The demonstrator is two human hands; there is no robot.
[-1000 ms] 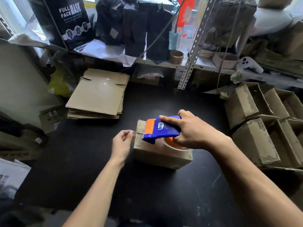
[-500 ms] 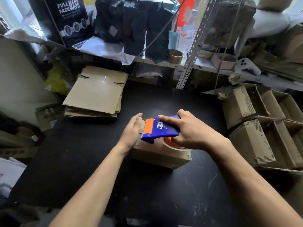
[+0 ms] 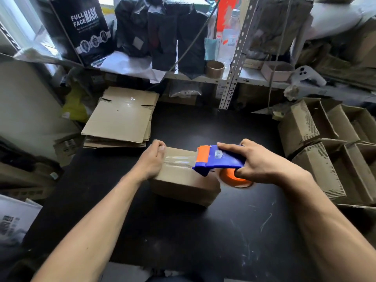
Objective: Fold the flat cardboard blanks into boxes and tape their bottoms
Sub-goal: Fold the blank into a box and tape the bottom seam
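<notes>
A small folded cardboard box (image 3: 183, 184) lies on the black table (image 3: 183, 231), its closed flaps facing up. My left hand (image 3: 151, 161) presses down on the box's left end, fingers curled over the far edge. My right hand (image 3: 258, 163) grips a blue and orange tape dispenser (image 3: 217, 159) at the box's right end. A strip of clear tape (image 3: 179, 160) stretches along the top seam from my left hand to the dispenser's orange blade. The orange tape roll (image 3: 234, 180) hangs past the box's right edge.
A stack of flat cardboard blanks (image 3: 122, 121) lies at the back left of the table. Several folded open boxes (image 3: 325, 147) are piled at the right. A cluttered shelf (image 3: 203, 76) with a metal upright (image 3: 234, 74) runs along the back.
My right hand has pulled the dispenser from the box's left end to its right end, laying tape along the top. My left hand has moved onto the box's left end and holds it down.
</notes>
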